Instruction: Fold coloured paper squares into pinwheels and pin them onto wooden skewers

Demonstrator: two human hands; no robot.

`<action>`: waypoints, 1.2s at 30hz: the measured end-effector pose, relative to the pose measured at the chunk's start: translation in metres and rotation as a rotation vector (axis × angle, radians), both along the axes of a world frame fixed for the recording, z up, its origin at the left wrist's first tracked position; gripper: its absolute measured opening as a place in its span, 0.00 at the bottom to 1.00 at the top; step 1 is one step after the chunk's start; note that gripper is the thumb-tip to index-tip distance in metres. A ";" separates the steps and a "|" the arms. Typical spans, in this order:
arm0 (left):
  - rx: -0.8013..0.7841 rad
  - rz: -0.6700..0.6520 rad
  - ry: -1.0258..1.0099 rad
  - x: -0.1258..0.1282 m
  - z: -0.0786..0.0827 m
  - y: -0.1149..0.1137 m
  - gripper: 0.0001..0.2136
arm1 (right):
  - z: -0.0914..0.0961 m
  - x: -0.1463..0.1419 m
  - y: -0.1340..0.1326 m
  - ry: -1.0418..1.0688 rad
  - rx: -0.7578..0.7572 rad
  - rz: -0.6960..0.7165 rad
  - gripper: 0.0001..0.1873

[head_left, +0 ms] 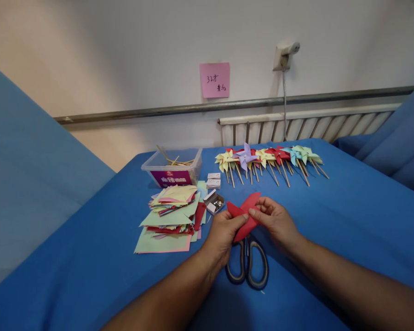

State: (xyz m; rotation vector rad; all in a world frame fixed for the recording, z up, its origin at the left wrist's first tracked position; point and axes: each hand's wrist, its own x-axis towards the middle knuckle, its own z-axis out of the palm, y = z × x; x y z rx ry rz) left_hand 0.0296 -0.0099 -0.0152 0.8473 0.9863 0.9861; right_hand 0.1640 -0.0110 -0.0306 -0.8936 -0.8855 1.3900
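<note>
A red paper pinwheel (245,216), its blades folded in, is held between my two hands above the table. My left hand (224,232) grips its left side, with the thumb pressed on the front. On the right, my right hand (274,218) pinches the paper with thumb and fingers. Scissors (257,269) lie just below the paper, their dark handles toward me and the blades hidden under it. Left of the paper sits a small open box of metal pins (217,202). No stick shows on the red paper.
Stacks of cut coloured paper (169,220) lie at the left. Behind them stands a clear plastic box (172,168) with sticks. Small white boxes (214,180) are beside it. Finished pinwheels on sticks (267,161) line the back right of the blue cloth (352,230), near the wall.
</note>
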 end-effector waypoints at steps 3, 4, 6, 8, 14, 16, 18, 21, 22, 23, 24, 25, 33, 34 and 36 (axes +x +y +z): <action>-0.012 0.017 0.003 0.000 0.000 0.000 0.11 | 0.001 -0.001 -0.001 -0.002 0.004 0.008 0.16; -0.017 0.026 0.006 0.000 0.000 0.000 0.11 | 0.002 -0.001 -0.001 -0.002 0.006 0.014 0.16; -0.032 0.039 0.010 0.001 0.001 0.000 0.10 | 0.001 -0.001 -0.001 0.003 0.020 0.034 0.15; -0.043 0.047 0.010 0.001 0.003 0.000 0.10 | -0.001 0.000 -0.001 0.003 0.041 0.064 0.14; -0.053 0.022 -0.007 0.000 0.005 -0.001 0.08 | -0.003 0.000 -0.001 0.014 0.033 0.085 0.15; -0.060 0.012 -0.025 -0.001 0.004 -0.001 0.08 | 0.000 -0.001 -0.002 0.047 -0.001 0.075 0.14; -0.070 0.010 -0.039 -0.002 0.003 -0.001 0.07 | 0.003 -0.002 -0.002 0.073 -0.029 0.059 0.14; -0.081 0.005 -0.049 -0.002 0.001 0.000 0.08 | 0.004 -0.001 -0.002 0.075 -0.039 0.048 0.15; -0.082 0.000 -0.053 -0.002 0.000 0.001 0.08 | 0.003 -0.001 -0.002 0.064 -0.033 0.052 0.15; -0.084 -0.006 -0.059 -0.002 0.000 0.001 0.08 | 0.001 0.000 -0.001 0.049 -0.025 0.057 0.14; -0.084 -0.010 -0.066 -0.002 -0.001 0.001 0.09 | -0.001 0.001 -0.001 0.032 -0.018 0.063 0.14; -0.082 -0.014 -0.076 -0.002 -0.001 0.001 0.09 | -0.003 0.001 -0.002 0.017 -0.012 0.070 0.13; -0.075 0.011 -0.095 -0.004 -0.006 0.000 0.09 | -0.012 0.004 -0.003 -0.036 -0.078 0.016 0.13; -0.073 0.007 -0.095 -0.004 -0.006 0.000 0.09 | -0.013 0.005 -0.001 -0.047 -0.096 -0.012 0.13; -0.067 0.000 -0.087 -0.004 -0.006 0.001 0.09 | -0.016 0.009 0.003 -0.068 -0.134 -0.068 0.15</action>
